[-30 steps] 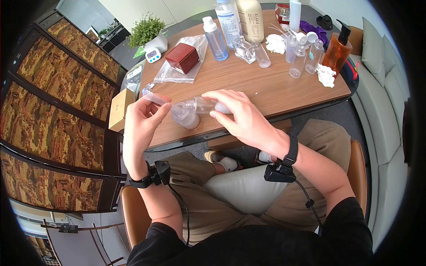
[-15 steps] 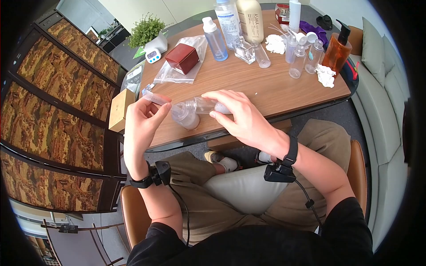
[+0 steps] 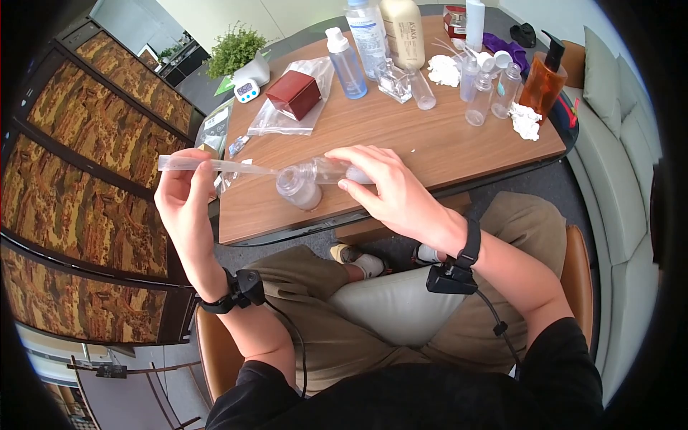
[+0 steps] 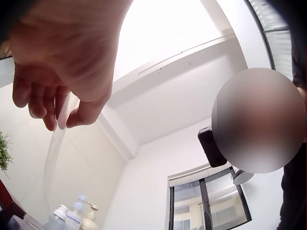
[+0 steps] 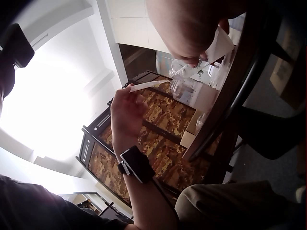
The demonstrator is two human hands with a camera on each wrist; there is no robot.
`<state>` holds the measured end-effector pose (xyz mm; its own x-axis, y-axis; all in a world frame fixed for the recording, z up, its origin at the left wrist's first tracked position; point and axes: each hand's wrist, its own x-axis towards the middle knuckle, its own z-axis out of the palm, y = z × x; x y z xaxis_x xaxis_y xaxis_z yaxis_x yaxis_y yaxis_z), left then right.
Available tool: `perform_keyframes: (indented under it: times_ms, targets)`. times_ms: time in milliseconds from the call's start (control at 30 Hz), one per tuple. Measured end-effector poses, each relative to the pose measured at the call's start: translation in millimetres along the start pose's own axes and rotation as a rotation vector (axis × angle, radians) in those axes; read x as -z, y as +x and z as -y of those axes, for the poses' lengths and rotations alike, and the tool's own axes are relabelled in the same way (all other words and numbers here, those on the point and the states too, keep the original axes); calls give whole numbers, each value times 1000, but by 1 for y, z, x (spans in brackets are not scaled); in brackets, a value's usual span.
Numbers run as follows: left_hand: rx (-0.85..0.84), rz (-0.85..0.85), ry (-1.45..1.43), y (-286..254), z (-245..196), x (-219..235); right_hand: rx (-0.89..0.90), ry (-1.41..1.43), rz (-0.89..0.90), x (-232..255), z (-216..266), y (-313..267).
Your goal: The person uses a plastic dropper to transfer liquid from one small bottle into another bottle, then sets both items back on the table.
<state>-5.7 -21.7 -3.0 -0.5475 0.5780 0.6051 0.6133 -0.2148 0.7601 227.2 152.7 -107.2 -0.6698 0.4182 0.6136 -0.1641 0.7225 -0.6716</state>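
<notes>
My left hand pinches a translucent plastic pipette between thumb and fingers. The pipette lies nearly level, with its wide end out to the left and its thin tip at the mouth of a small clear bottle. That bottle stands upright near the table's front edge and has a cloudy look in its lower part. With my right hand I hold another clear bottle on its side, its neck against the upright one's neck. In the right wrist view the pipette slopes slightly up towards the upright bottle.
At the back stand a blue spray bottle, a cream bottle and a glass bottle. Several small clear bottles and an amber pump bottle are at the right. A dark red box lies on a plastic bag.
My left hand has moved left, away from the upright bottle, and the pipette has come with it, now lying flatter with more of its stem showing. My right hand has stayed in place.
</notes>
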Motion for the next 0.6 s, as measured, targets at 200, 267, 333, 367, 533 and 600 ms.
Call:
perform_keyframes:
  times_ms: [200,267,333,367,533,600]
  targets:
    - [52,111,-7,-3,1,-20,27,-13,-30,0,4,1]
    - [74,128,-24,-2,3,-18,32,-17,-30,-1,2,1]
    - [95,149,-40,-2,4,-19,35,-20,-34,-1,1,1]
    - [91,142,-46,-2,4,-20,44,-21,-39,-1,1,1]
    - [95,139,-55,-3,4,-21,60,-29,-44,-1,1,0]
    - [102,159,-55,-2,4,-20,68,-37,-52,-2,1,0]
